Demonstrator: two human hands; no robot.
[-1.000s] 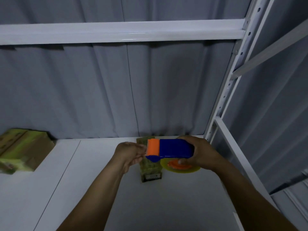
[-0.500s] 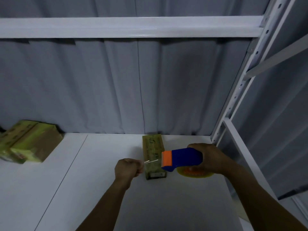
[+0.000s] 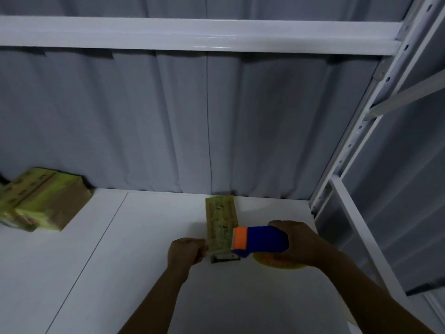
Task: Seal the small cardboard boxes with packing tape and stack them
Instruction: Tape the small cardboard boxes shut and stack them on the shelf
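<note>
two hands flank the small cardboard box (image 3: 221,220): the right hand (image 3: 304,244) curls round the blue tape dispenser (image 3: 262,240), the left hand (image 3: 186,252) pinches the tape end (image 3: 204,245).

Storeroom, white metal shelving (image 3: 192,32), corrugated wall (image 3: 168,121)

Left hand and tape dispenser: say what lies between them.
Head view: the small cardboard box lies between left hand and tape dispenser, faint tape apparently stretched over it.

I'm seeing two bare forearms (image 3: 156,297), uncovered to the frame edge. The left hand (image 3: 186,251) and right hand (image 3: 303,242) are bare too.
</note>
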